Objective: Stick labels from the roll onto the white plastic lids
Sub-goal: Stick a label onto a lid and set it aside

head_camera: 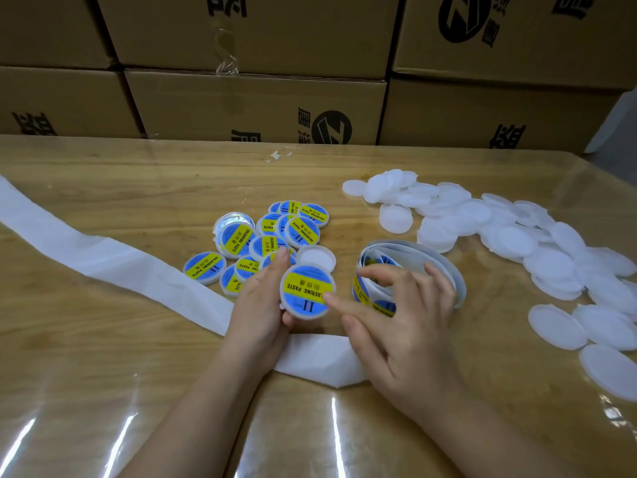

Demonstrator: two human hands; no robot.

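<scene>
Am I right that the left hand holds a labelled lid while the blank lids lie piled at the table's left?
No: the head view shows the blank lids piled at the right; the left hand does hold a labelled lid.

Bench (103, 391) fills the lower frame; cartons (255, 108) stand behind it along the top. Centre: heap of labelled lids (272, 236), the held lid (307, 291) before it in the left hand (256, 305). Rightward: label roll (413, 257) (behind the right hand (403, 326)), then unlabelled lids (517, 232) spread to the right edge. Backing strip (113, 257) runs from left edge to lower centre.
</scene>
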